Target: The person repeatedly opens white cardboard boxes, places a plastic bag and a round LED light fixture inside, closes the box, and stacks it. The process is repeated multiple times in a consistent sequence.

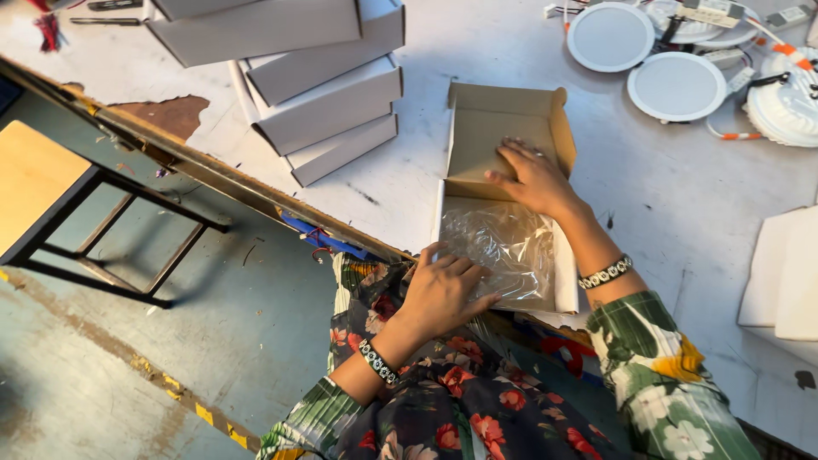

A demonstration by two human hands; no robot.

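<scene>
Your left hand (439, 294) and right hand (535, 177) press flat, fingers spread, gripping nothing; the open box (562, 128) overhangs the bench (682, 213) edge, and the plastic bag (503, 247) could slip or tear.

The clear plastic bag (503, 247) veils the open cardboard box's (511, 119) contents; the right edge crops the round light fittings (788, 106) and white sheets (784, 273).

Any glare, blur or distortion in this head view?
Head view: soft even light; glare on the clear plastic bag inside the open cardboard box; round white lamp panels nearly blown out; both hands sharp; the table edge runs tilted, wide-angle.
</scene>
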